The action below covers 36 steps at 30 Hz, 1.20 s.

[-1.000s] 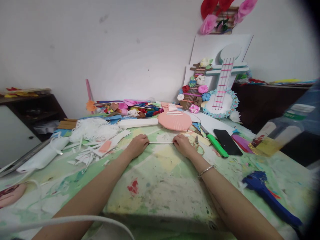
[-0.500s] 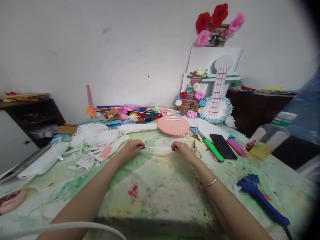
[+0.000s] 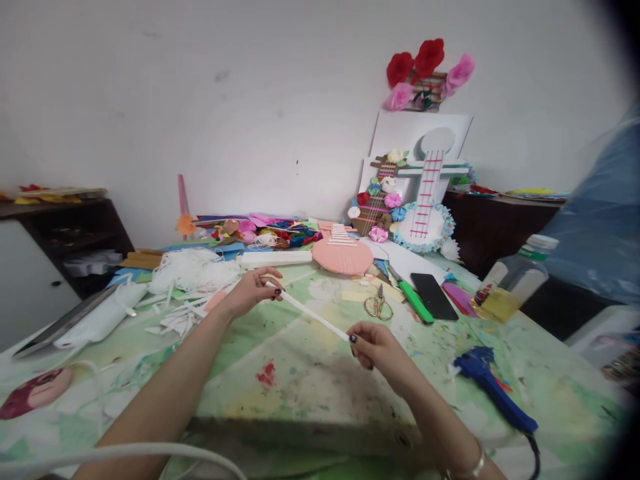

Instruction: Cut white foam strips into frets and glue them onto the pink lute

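Between my hands a narrow white strip (image 3: pixel 316 316) slants down to the right, held above the table. My left hand (image 3: pixel 255 292) pinches its upper left end between thumb and fingers. The lower right end is pinched by my right hand (image 3: pixel 377 350). Beyond the strip lies a pink paper lute (image 3: pixel 344 255) with white frets and strings on its face. Gold-handled scissors (image 3: pixel 379 305) rest on the table beyond my right hand. Left of my left hand are scattered white paper scraps (image 3: pixel 183 317).
A green utility knife (image 3: pixel 416 303), a black phone (image 3: pixel 434 297) and a bottle with yellow liquid (image 3: pixel 515 283) stand or lie on the right. Nearer is a blue glue gun (image 3: pixel 493 387). A decorated white paper instrument (image 3: pixel 425 227) leans at the back. A white cable (image 3: pixel 130 452) crosses the lower left.
My right hand has come nearer and lower, turning the strip from level to slanting. My left hand has shifted slightly left, and the scissors now show fully.
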Each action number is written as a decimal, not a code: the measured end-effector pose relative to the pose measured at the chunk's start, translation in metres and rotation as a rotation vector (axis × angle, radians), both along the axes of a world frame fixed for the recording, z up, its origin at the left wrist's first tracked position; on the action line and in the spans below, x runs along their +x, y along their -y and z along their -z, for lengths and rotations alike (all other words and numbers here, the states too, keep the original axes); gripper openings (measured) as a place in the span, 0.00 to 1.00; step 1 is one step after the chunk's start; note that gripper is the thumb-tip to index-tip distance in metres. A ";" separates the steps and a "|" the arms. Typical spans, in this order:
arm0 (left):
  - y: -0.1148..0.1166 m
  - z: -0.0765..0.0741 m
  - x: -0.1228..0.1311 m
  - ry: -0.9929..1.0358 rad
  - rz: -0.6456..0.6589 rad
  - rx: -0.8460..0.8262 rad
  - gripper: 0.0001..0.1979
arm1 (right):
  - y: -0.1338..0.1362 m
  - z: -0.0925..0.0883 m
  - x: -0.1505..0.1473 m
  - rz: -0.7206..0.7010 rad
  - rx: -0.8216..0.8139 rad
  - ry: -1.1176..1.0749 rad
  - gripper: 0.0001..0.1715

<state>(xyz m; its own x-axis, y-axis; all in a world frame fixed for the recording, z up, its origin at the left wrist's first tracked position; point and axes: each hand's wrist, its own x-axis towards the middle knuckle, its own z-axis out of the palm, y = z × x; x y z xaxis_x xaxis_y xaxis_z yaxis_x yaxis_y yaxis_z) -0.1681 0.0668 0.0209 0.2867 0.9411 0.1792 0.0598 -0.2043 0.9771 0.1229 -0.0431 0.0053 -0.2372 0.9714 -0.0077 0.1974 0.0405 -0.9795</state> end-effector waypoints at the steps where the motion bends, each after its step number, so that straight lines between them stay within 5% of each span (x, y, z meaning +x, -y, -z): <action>1: 0.002 -0.001 0.005 0.024 0.006 -0.028 0.22 | 0.014 0.005 -0.003 0.020 -0.080 -0.135 0.12; 6: 0.007 -0.001 0.039 0.049 0.029 -0.082 0.24 | 0.079 0.035 -0.036 0.161 -0.343 -0.721 0.24; 12: 0.009 0.021 0.097 -0.248 0.091 0.065 0.16 | 0.124 0.058 -0.080 0.251 -0.713 -1.270 0.26; 19: -0.006 0.034 0.140 -0.503 -0.011 0.287 0.06 | 0.112 0.052 -0.096 0.264 -0.892 -1.559 0.14; 25: -0.019 0.040 0.144 -0.679 -0.058 0.431 0.06 | 0.096 0.037 -0.111 0.216 -0.934 -1.613 0.14; 36: -0.009 0.060 0.151 -0.867 -0.140 0.634 0.04 | 0.109 0.050 -0.113 0.171 -0.973 -1.736 0.06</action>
<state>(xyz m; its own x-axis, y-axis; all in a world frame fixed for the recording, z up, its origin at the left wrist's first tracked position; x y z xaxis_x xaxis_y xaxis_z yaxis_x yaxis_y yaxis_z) -0.0170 0.0762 -0.0392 0.4473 0.7826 0.4330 0.7415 -0.5951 0.3097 0.0098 -0.1517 -0.0451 -0.4938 0.7935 -0.3557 -0.8692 -0.4385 0.2285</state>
